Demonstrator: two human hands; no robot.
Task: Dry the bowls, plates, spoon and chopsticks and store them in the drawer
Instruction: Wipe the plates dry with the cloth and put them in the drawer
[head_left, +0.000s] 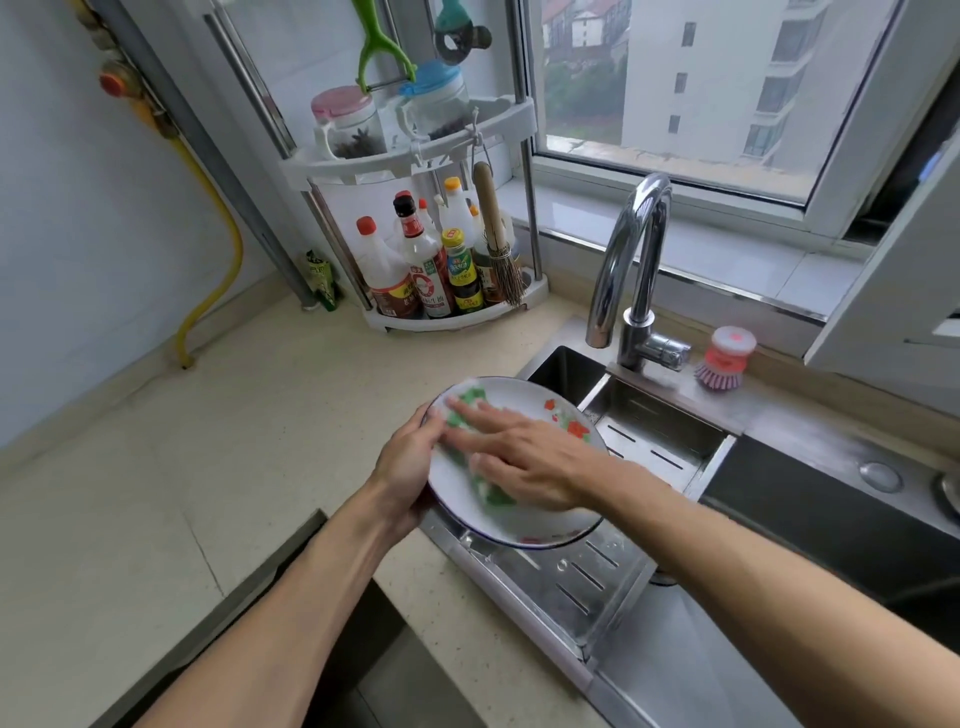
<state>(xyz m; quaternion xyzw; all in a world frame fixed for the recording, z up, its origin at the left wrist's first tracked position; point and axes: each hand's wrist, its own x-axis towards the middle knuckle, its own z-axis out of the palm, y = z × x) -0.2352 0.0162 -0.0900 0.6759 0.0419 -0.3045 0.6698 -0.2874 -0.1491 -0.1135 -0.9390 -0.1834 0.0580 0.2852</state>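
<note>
A plate (540, 405) is held over the sink's (670, 431) left edge, gripped at its rim by the left hand (410, 467), while a cloth (467, 415) is pressed flat under the right hand's (524, 457) straight fingers; drying is judged underway, storing next.

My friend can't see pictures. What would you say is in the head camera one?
A person's left hand grips the rim of a white plate over the sink's metal rack, while the flat right hand presses a green-and-white cloth onto it. Behind are a faucet, a pink brush, a shelf of sauce bottles and a window.
</note>
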